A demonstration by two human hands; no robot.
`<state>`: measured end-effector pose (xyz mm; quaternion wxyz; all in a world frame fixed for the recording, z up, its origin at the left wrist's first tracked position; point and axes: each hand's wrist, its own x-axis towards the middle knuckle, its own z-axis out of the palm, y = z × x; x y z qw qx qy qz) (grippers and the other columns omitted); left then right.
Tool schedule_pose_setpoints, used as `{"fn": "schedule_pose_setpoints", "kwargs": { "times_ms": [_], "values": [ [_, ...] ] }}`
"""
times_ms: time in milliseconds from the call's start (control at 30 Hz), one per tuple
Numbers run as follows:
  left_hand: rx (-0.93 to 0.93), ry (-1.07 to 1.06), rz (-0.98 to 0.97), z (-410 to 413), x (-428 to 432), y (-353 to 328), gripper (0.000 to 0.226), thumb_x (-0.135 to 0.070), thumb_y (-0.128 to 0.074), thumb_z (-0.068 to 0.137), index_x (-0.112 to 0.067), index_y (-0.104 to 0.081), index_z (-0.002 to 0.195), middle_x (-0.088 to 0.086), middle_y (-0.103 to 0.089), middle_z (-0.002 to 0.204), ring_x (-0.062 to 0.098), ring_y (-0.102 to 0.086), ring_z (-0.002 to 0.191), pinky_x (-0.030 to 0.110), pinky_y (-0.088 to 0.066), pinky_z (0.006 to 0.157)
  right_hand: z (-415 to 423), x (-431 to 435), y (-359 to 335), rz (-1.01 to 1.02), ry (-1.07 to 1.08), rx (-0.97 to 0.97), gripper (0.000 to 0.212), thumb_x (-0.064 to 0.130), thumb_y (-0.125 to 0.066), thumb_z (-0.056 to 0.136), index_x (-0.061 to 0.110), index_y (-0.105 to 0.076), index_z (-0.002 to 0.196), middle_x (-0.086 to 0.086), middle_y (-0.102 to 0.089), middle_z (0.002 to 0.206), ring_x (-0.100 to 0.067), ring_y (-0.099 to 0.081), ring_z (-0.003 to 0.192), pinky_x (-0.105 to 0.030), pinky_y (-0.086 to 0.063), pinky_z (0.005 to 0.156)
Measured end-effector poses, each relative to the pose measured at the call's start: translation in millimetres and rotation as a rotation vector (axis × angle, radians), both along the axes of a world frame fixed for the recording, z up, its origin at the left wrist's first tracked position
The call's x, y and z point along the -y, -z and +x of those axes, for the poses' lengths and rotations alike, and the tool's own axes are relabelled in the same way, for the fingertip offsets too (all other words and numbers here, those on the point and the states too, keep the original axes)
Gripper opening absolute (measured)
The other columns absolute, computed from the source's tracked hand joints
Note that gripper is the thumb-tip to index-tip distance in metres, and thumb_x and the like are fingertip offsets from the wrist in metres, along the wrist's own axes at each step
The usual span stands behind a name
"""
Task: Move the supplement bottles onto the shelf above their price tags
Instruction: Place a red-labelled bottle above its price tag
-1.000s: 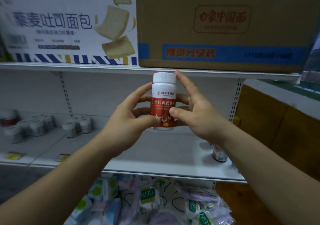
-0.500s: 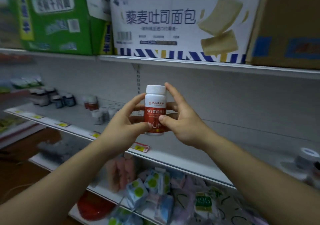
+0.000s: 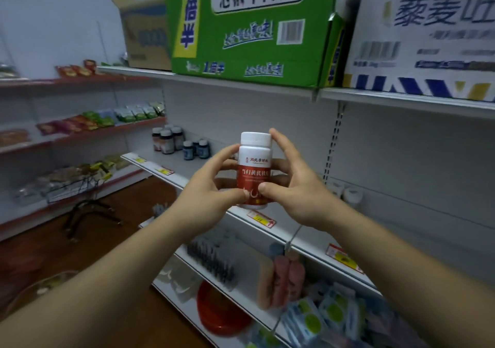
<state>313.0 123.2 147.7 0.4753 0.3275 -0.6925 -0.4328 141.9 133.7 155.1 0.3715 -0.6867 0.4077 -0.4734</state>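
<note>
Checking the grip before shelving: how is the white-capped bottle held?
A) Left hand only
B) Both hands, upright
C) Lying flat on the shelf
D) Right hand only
B: the left hand and right hand both pinch the bottle, which stands upright with its cap on top.

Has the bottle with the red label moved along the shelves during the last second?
Yes, to the left: earlier below the white bread carton, the bottle is now below the green carton.
</note>
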Motion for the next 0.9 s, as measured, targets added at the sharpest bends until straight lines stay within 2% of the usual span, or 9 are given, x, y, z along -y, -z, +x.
{"fn": "schedule_pose_setpoints", "kwargs": {
  "times_ms": [167,267,367,433,500,633,767,900],
  "values": [
    [0.048,-0.057,0.0,46,56,5,0.072,0.001,-0.064,0.08,-0.056,-0.04,0.116,-0.012,-0.05,0.121,0.015,-0.062,0.104,0.029,-0.056,0.08,41,66,10,0.003,-0.073,0.033,0.085,-0.008,-0.057,0.086,0.053,-0.021,0.133,0.008,-0.056,0.116,-0.011,-0.063,0.105,-0.033,-0.056,0.086],
    [0.087,-0.089,-0.011,66,102,7,0.072,0.002,-0.063,0.08,-0.049,-0.038,0.123,-0.01,-0.049,0.122,0.015,-0.063,0.102,0.021,-0.054,0.068,59,114,16,-0.014,-0.074,0.038,0.085,-0.006,-0.058,0.086,0.055,-0.02,0.132,0.002,-0.054,0.122,-0.012,-0.062,0.107,-0.033,-0.055,0.087],
    [0.102,-0.078,0.012,81,157,9,0.071,0.004,-0.063,0.08,-0.051,-0.041,0.119,-0.008,-0.049,0.121,0.018,-0.062,0.104,0.028,-0.057,0.078,75,170,23,-0.009,-0.062,0.05,0.086,-0.002,-0.06,0.085,0.057,-0.019,0.132,-0.001,-0.051,0.127,-0.016,-0.059,0.111,-0.039,-0.054,0.09],
    [0.132,-0.072,0.058,91,196,13,0.07,0.006,-0.062,0.08,-0.049,-0.041,0.117,-0.008,-0.051,0.12,0.016,-0.062,0.103,0.025,-0.057,0.078,87,210,33,0.025,-0.051,0.088,0.085,-0.003,-0.06,0.085,0.056,-0.02,0.131,-0.002,-0.05,0.126,-0.014,-0.06,0.107,-0.036,-0.055,0.088],
    [0.185,-0.074,0.126,102,234,25,0.069,0.007,-0.061,0.081,-0.042,-0.04,0.124,-0.005,-0.053,0.123,0.013,-0.061,0.103,0.022,-0.056,0.074,101,247,49,0.07,-0.037,0.088,0.085,-0.005,-0.06,0.084,0.054,-0.02,0.131,-0.006,-0.048,0.133,-0.012,-0.062,0.104,-0.036,-0.055,0.086],
    [0.276,-0.038,0.293,120,300,61,0.069,0.009,-0.057,0.082,-0.035,-0.038,0.131,-0.002,-0.057,0.122,0.015,-0.064,0.097,0.021,-0.052,0.068,124,309,95,0.223,0.008,0.065,0.089,-0.01,-0.056,0.084,0.047,-0.016,0.141,-0.011,-0.042,0.141,-0.009,-0.062,0.097,-0.038,-0.055,0.086],
    [0.367,-0.044,0.35,130,357,89,0.065,0.002,-0.057,0.085,-0.035,-0.038,0.135,-0.001,-0.054,0.121,0.011,-0.06,0.095,0.025,-0.053,0.077,138,356,132,0.255,0.124,-0.001,0.093,-0.002,-0.057,0.085,0.07,-0.015,0.127,-0.005,-0.046,0.14,-0.015,-0.061,0.107,-0.044,-0.055,0.089],
    [0.435,0.046,0.359,139,413,110,0.064,0.0,-0.056,0.085,-0.028,-0.036,0.139,0.002,-0.056,0.119,0.01,-0.057,0.094,0.02,-0.048,0.075,153,390,151,0.281,0.307,-0.121,0.09,0.009,-0.056,0.085,0.071,-0.004,0.125,0.0,-0.046,0.142,-0.018,-0.061,0.107,-0.044,-0.054,0.089]
  ]
}}
